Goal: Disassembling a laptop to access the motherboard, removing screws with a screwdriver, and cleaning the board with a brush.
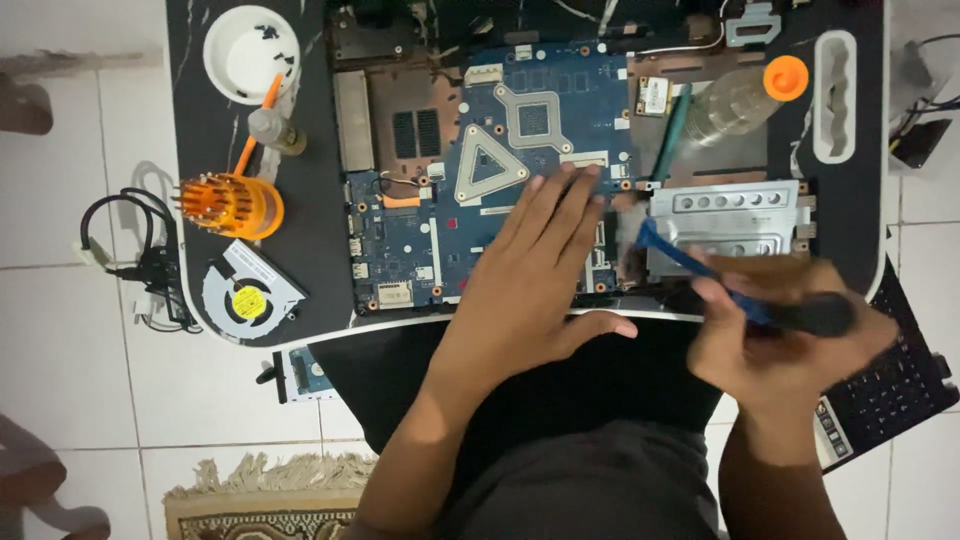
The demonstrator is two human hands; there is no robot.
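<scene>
An opened laptop base with a blue circuit board (500,150) lies on a dark table (310,60). My left hand (530,280) rests flat on the board's lower right part, fingers spread. My right hand (790,340) grips a blue pry tool with a black handle (700,265). Its tip touches the board's right edge beside a silver metal drive bracket (730,215).
A white dish (250,50), an orange bit holder (235,205) and a loose cooling fan (250,295) sit at the left. A clear bottle with an orange cap (740,95) lies at the upper right. A keyboard part (890,390) leans at the right, above a white tiled floor.
</scene>
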